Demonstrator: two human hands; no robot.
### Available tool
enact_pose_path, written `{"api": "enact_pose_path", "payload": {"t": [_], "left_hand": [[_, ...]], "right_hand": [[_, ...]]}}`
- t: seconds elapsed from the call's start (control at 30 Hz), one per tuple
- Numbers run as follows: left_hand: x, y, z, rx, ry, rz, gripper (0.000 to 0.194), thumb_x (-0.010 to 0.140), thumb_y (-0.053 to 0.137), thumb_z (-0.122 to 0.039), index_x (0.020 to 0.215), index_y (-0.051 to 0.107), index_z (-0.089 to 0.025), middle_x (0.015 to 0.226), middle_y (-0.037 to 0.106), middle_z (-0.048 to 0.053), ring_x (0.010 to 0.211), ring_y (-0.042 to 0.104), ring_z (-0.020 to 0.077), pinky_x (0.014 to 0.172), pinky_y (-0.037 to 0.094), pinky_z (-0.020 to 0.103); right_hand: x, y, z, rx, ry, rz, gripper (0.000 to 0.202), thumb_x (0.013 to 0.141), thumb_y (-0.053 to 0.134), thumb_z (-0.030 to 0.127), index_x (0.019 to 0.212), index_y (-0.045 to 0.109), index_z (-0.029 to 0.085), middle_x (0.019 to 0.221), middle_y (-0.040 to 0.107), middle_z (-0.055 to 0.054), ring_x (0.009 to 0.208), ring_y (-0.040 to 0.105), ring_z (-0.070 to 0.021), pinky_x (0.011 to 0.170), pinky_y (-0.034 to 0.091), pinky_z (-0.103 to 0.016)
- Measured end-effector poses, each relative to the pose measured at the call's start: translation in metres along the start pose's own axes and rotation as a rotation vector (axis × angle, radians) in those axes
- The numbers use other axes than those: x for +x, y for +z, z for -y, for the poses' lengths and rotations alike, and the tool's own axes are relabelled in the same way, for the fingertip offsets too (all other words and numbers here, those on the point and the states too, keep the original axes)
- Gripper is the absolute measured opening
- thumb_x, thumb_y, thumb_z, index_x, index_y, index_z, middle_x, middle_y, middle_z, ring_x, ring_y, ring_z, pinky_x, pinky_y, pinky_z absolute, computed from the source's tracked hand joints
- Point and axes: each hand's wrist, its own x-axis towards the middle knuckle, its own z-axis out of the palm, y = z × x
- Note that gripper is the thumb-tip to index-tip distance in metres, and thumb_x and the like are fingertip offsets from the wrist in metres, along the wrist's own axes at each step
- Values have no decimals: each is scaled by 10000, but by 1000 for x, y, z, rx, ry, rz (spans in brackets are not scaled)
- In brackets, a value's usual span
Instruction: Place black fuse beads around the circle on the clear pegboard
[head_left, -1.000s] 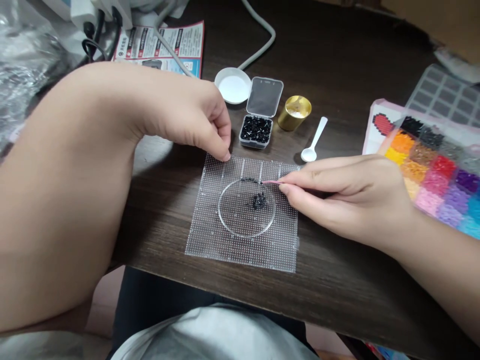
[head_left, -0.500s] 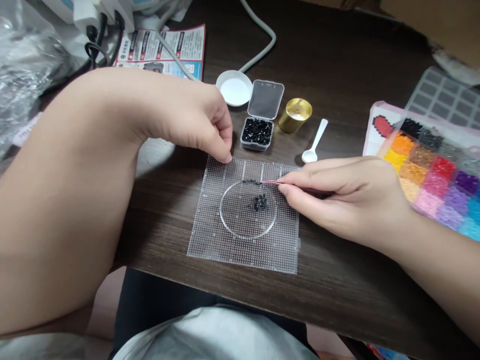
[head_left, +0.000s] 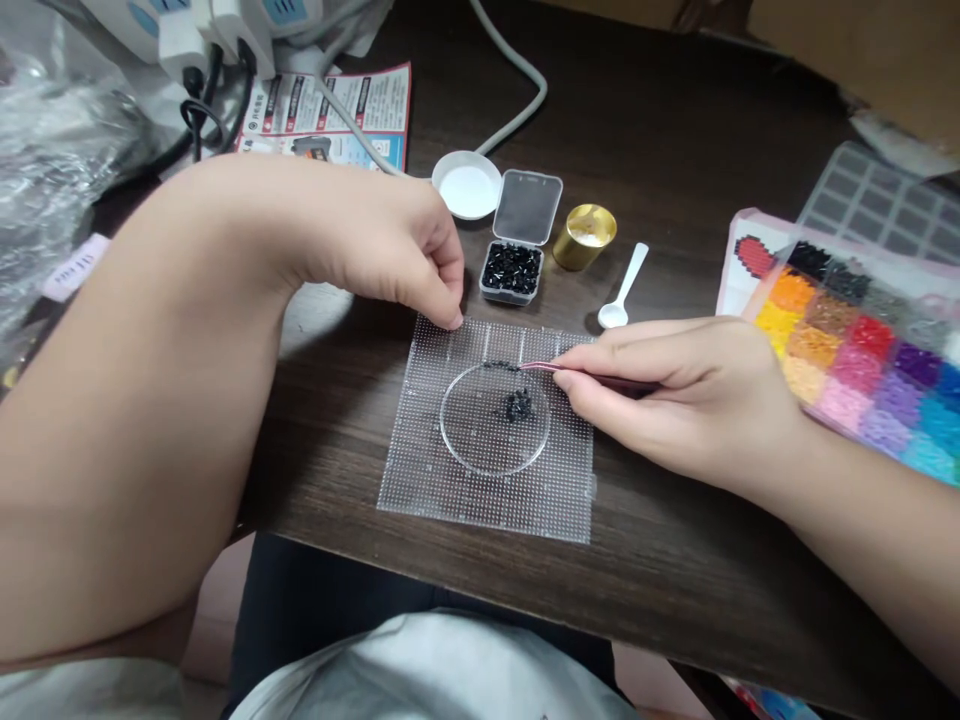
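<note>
A clear pegboard [head_left: 420, 470] lies flat on the dark desk, with a clear ring [head_left: 450, 445] on it. Inside the ring sits a small heap of black beads [head_left: 517, 405], and a short row of black beads [head_left: 496, 365] runs along the ring's far edge. My left hand [head_left: 409, 240] is closed at the board's far left edge, thumb tip on it, its other fingers curled and partly hidden. Between thumb and fingers my right hand [head_left: 675, 400] grips reddish tweezers [head_left: 544, 367], whose tips are at the right end of the row; whether they hold a bead I cannot make out.
Behind the board stand an open box of black beads [head_left: 511, 270], a gold cup [head_left: 585, 238], a white dish [head_left: 466, 188] and a white spoon [head_left: 622, 290]. A colored bead case [head_left: 870, 350] lies right. Crumpled plastic [head_left: 60, 170] and a power strip [head_left: 217, 35] are left.
The camera view has shifted slightly. Both hands keep the same places on the board, and the tweezer tips are still at the end of the bead row.
</note>
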Motion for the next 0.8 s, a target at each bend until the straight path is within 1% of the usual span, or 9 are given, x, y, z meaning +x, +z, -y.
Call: {"api": "enact_pose_path", "payload": {"t": [0.1, 0.2, 0.3, 0.4, 0.53, 0.67, 0.73, 0.8], "left_hand": [[-4, 1, -8, 14, -66, 86, 274, 955, 891, -429, 977, 874, -156, 747, 660, -55, 715, 518, 102, 751, 334, 316], [-9, 2, -16, 12, -43, 70, 260, 970, 859, -423, 951, 860, -163, 718, 632, -69, 706, 507, 102, 725, 314, 314], [-13, 3, -19, 1, -22, 46, 205, 961, 870, -378, 902, 879, -182, 683, 629, -60, 697, 514, 119, 703, 321, 335], [-14, 3, -15, -5, -48, 38, 167, 965, 887, -358, 895, 907, -208, 651, 620, -51, 691, 512, 135, 704, 343, 358], [-11, 2, -7, -16, -64, 76, 221, 989, 878, -421, 993, 928, -206, 634, 578, -51, 719, 510, 145, 722, 347, 360], [-11, 0, -4, -34, -81, 107, 257, 976, 889, -437, 1021, 916, -185, 642, 567, -58, 706, 478, 124, 705, 318, 354], [-10, 0, -5, -34, -77, 101, 250, 984, 876, -430, 1020, 911, -185, 646, 566, -59, 700, 470, 120, 704, 316, 353], [-9, 1, -4, -35, -60, 82, 227, 972, 881, -411, 1003, 904, -187, 667, 587, -51, 709, 486, 125, 704, 325, 354]], "right_hand": [[0, 1, -1, 10, 7, -2, 283, 1135, 808, 130, 1100, 1050, 271, 922, 976, -10, 759, 924, -197, 686, 730, -269], [-2, 0, -2, 24, 12, -11, 275, 1124, 815, 142, 1094, 1053, 276, 917, 973, -15, 759, 926, -206, 671, 730, -277], [-4, -5, -3, 49, 22, 3, 256, 1118, 830, 150, 1103, 1054, 272, 926, 975, -25, 743, 919, -213, 616, 708, -285], [-5, -9, -4, 86, 9, 53, 247, 1125, 843, 149, 1129, 1054, 279, 941, 979, -29, 730, 910, -214, 590, 692, -291], [-5, -11, -3, 129, -29, 100, 268, 1140, 833, 129, 1138, 1052, 283, 957, 982, -33, 676, 877, -186, 593, 676, -278], [-5, -10, -3, 104, -37, 95, 258, 1146, 824, 128, 1149, 1047, 257, 975, 987, -46, 707, 898, -198, 619, 695, -286], [-5, -9, -3, 91, -41, 87, 262, 1147, 814, 124, 1153, 1047, 242, 968, 984, -45, 720, 903, -192, 628, 699, -277], [-6, -9, -4, 91, -37, 83, 273, 1146, 815, 124, 1154, 1053, 257, 951, 976, -30, 708, 889, -179, 625, 693, -265]]}}
